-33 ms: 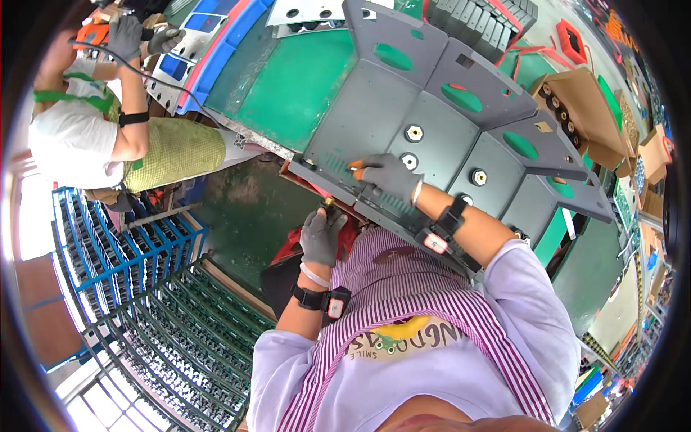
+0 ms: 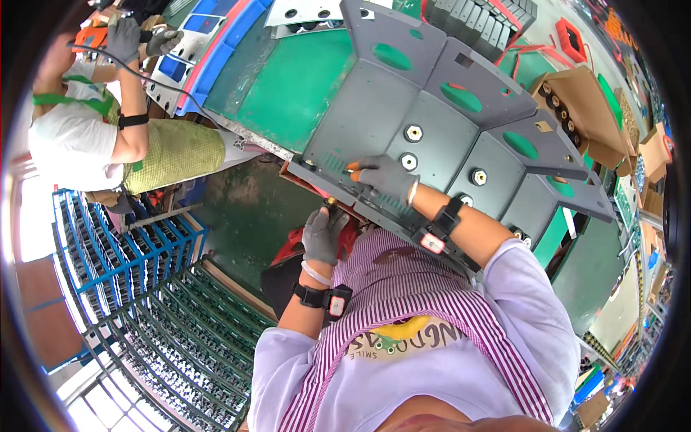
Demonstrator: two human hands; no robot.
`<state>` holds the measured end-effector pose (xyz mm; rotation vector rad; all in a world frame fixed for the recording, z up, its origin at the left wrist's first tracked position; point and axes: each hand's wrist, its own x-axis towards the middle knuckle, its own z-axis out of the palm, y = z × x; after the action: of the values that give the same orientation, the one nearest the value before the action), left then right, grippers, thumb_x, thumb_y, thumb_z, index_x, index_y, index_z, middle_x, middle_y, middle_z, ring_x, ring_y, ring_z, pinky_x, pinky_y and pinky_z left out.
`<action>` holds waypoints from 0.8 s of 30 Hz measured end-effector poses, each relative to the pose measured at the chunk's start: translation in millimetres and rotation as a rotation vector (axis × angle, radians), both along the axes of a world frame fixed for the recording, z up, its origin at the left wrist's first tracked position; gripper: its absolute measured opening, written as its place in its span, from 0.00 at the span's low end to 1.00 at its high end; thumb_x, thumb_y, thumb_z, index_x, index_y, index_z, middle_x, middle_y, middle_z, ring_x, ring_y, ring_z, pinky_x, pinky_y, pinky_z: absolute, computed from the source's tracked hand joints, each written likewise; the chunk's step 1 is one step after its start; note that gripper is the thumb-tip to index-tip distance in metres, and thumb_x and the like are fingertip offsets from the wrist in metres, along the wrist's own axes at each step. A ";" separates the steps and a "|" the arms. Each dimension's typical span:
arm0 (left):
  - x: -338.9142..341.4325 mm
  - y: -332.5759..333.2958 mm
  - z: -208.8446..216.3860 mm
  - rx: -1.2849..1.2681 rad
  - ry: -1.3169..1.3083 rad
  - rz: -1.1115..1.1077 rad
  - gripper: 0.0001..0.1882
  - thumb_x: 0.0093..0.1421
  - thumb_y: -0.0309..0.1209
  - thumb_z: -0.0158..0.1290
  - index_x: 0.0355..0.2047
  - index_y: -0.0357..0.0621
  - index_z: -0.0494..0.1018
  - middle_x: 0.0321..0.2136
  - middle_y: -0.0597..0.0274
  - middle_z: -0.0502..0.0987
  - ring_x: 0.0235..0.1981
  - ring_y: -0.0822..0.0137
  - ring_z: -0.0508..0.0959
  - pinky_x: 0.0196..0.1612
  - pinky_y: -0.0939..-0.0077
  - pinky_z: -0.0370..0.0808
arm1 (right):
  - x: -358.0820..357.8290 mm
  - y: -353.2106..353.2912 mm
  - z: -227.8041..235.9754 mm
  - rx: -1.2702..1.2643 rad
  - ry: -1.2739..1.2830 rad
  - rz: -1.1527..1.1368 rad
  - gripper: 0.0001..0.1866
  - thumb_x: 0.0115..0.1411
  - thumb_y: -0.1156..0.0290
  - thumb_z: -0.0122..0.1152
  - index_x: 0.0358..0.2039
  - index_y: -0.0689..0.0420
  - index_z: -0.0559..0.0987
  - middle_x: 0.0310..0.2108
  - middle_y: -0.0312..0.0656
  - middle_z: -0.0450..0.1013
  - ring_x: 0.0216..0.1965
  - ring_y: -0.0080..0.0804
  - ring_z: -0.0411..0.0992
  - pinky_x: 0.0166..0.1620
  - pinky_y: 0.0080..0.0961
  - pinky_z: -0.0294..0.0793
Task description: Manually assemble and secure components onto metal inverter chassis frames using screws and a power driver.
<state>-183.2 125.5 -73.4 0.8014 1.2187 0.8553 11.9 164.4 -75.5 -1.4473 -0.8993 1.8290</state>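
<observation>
A dark grey sheet-metal panel (image 2: 367, 108) with folded, oval-holed flanges lies on the green bench. My right hand (image 2: 386, 178), in a grey glove, reaches over its near edge by the rows of small slots. The fingers are drawn together there, and what they hold, if anything, does not show. Below that edge, to the left, my left hand (image 2: 322, 234) is closed on a small black fitting with a brass-coloured tip (image 2: 330, 204). Black fittings with brass centres, one a round black fitting (image 2: 413, 133), stand on the panel's floor.
A cardboard box (image 2: 586, 108) with more black fittings stands right of the panel. Grey metal bars (image 2: 479, 25) are stacked behind it. At the far left, a co-worker (image 2: 129, 129) handles an orange tool (image 2: 92, 36). Racks of parts (image 2: 180, 324) stand at lower left.
My right hand has shifted very slightly left over the panel. My left hand has risen a touch, still closed on the small fitting.
</observation>
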 end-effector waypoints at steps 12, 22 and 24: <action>10.5 22.2 -34.4 0.385 0.795 -0.606 0.09 0.47 0.26 0.54 0.31 0.41 0.70 0.28 0.62 0.75 0.31 0.66 0.76 0.32 0.75 0.71 | -15.8 -1.2 -30.6 -0.022 -0.060 -0.032 0.17 0.47 0.71 0.57 0.41 0.56 0.75 0.24 0.37 0.72 0.20 0.20 0.66 0.24 0.17 0.66; 14.9 20.0 -21.9 0.142 0.426 -0.379 0.14 0.59 0.36 0.44 0.29 0.35 0.70 0.28 0.55 0.73 0.28 0.61 0.73 0.31 0.74 0.70 | 1.1 18.1 -9.7 -0.121 -0.092 0.237 0.17 0.47 0.70 0.53 0.40 0.59 0.75 0.22 0.35 0.71 0.19 0.19 0.67 0.23 0.17 0.67; 14.2 19.8 -20.8 0.138 0.417 -0.388 0.14 0.59 0.35 0.43 0.28 0.34 0.70 0.28 0.55 0.73 0.28 0.61 0.73 0.32 0.75 0.70 | 1.0 25.8 -11.1 -0.012 -0.328 0.401 0.17 0.47 0.69 0.53 0.39 0.60 0.74 0.22 0.37 0.71 0.19 0.21 0.68 0.23 0.18 0.68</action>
<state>-169.0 145.3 -94.2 1.3262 1.3109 0.4666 12.9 190.3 -86.6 -1.6993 -1.4299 1.9020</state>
